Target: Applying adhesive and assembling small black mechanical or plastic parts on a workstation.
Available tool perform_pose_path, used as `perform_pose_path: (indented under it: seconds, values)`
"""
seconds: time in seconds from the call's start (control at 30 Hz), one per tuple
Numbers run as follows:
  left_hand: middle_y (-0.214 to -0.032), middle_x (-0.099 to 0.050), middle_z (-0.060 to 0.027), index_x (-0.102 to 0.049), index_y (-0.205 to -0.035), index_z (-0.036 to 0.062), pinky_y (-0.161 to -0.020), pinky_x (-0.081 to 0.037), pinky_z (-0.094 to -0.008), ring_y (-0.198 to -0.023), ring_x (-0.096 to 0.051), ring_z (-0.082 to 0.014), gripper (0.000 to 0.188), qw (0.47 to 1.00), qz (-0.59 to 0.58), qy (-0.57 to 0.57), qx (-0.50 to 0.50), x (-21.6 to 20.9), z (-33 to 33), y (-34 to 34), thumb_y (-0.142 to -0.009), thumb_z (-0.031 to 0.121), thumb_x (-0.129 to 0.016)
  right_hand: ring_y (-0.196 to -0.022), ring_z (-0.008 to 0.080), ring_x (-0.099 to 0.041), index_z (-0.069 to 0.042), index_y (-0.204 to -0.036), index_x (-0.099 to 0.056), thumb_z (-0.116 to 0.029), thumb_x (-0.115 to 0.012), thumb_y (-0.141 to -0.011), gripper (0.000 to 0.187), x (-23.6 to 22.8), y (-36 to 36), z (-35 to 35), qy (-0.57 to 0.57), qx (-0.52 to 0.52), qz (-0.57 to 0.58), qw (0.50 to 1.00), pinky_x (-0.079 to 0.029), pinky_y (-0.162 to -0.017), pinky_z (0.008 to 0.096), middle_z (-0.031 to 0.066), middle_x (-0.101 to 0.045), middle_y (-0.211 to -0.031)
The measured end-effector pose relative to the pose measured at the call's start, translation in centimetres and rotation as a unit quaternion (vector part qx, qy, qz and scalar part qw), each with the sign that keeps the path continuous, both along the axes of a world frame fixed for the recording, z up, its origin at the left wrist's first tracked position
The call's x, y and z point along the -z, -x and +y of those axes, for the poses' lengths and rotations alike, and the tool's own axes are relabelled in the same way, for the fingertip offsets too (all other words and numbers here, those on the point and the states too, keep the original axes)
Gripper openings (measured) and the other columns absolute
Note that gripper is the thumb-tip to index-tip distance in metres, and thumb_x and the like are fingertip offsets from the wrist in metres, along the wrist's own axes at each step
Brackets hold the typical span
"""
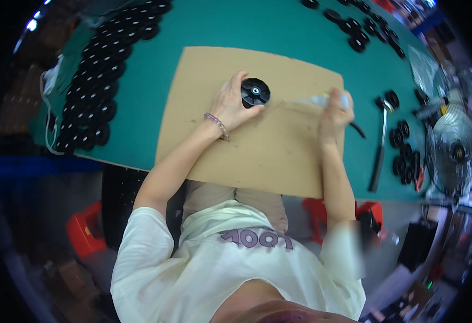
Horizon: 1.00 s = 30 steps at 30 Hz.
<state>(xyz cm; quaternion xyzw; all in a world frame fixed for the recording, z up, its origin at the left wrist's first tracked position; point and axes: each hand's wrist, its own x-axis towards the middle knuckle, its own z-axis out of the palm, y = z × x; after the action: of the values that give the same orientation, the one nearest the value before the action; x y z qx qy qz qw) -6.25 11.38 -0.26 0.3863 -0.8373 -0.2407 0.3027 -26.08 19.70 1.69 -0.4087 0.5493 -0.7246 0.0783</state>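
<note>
A round black wheel (pixel 255 92) with a spoked face and a light metal centre stands over the cardboard sheet (pixel 247 156). My left hand (pixel 232 102) grips it from the left side, thumb and fingers around its rim. To the right, my right hand (pixel 334 116) is closed around a small whitish bottle-like thing (pixel 320 100), blurred by motion, with a thin tip pointing left toward the wheel. A gap separates that tip from the wheel. Beside the right hand, a short black curved piece (pixel 358 130) lies at the cardboard's right edge.
Rows of black wheels (pixel 93 81) cover the left of the green table (pixel 220 27). More wheels (pixel 349 27) lie at the far right. A hammer (pixel 379 148), further black wheels (pixel 403 156) and a fan (pixel 454 148) are on the right. Red stools (pixel 85 229) stand below.
</note>
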Motion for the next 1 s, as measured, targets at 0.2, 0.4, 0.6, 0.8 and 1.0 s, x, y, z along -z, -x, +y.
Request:
perform_pose_path:
  seconds: [0.2,0.4,0.6,0.8,1.0]
  values:
    - [-0.115,-0.045,-0.023,-0.039,-0.117,-0.0014,-0.087,-0.04,-0.0409,-0.103,-0.046,-0.0369,0.07,0.965,-0.082,0.071,-0.24,0.1,-10.2,-11.1,-0.064,0.034,-0.068,-0.06,0.0063,-0.04,-0.004,-0.075,-0.047,-0.035,-0.049,-0.088,0.033,0.3,0.4,0.0,-0.003,-0.019,-0.061,0.998,-0.034,-0.052,0.0209,-0.002,-0.043,-0.068]
    - [-0.119,-0.046,-0.0052,-0.049,-0.113,0.0135,-0.084,-0.04,-0.0382,-0.103,-0.047,-0.0283,0.042,0.923,-0.257,0.11,-0.263,1.0,-15.5,-16.3,-0.076,0.032,-0.059,-0.058,0.0062,-0.041,-0.007,-0.074,-0.046,-0.04,-0.048,-0.087,0.035,0.0,-0.5,-0.3,-0.048,-0.013,-0.094,0.994,-0.034,-0.05,0.0202,-0.0017,-0.042,-0.066]
    - [-0.125,-0.043,-0.0062,-0.052,-0.114,0.0152,-0.093,-0.031,-0.0455,-0.116,-0.037,-0.0257,0.047,0.891,-0.289,0.044,-0.347,1.6,-19.3,-11.7,-0.08,0.048,-0.048,-0.049,0.0044,-0.039,-0.011,-0.071,-0.045,-0.045,-0.047,-0.086,0.037,-0.5,1.5,-0.4,-0.018,-0.013,-0.25,0.968,-0.028,-0.042,0.0198,-0.0035,-0.042,-0.059]
    - [-0.112,-0.052,-0.008,-0.057,-0.099,0.0099,-0.086,-0.038,-0.0392,-0.106,-0.045,-0.0271,0.026,0.964,-0.099,0.244,-0.048,0.4,-17.5,4.0,-0.075,0.021,-0.058,-0.038,0.0059,-0.028,-0.013,-0.066,-0.042,-0.05,-0.046,-0.084,0.042,-1.7,6.1,0.4,0.069,-0.064,-0.476,0.874,-0.021,-0.038,0.0218,-0.0045,-0.032,-0.049]
    - [-0.116,-0.049,-0.0162,-0.044,-0.119,0.0075,-0.093,-0.036,-0.0378,-0.108,-0.044,-0.0318,0.045,0.976,-0.036,0.119,0.179,-0.7,-13.8,22.1,-0.078,0.02,-0.056,-0.035,0.0067,-0.024,-0.012,-0.059,-0.043,-0.053,-0.047,-0.083,0.047,-2.2,9.1,2.0,0.134,-0.056,-0.57,0.809,-0.019,-0.036,0.0217,-0.0051,-0.027,-0.042]
